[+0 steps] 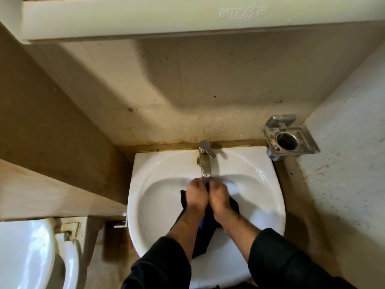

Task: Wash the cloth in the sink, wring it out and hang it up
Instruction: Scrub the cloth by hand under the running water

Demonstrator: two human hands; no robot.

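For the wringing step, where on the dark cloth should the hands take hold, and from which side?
Probably the bunched upper part of the dark cloth, under the tap, taken from above, left hand and right hand side by side. Both already grip it there, while the rest trails loose toward the sink's near rim.

Two bare hands, the left hand (196, 193) and the right hand (219, 197), extend from bare forearms with some fine dark hair. Each arm wears a loose black fabric sleeve, pushed up well above the wrist: the left black sleeve (160, 265) bunches in soft folds, the right black sleeve (291, 259) looks wider and creased. No rings, watch or bracelets are visible
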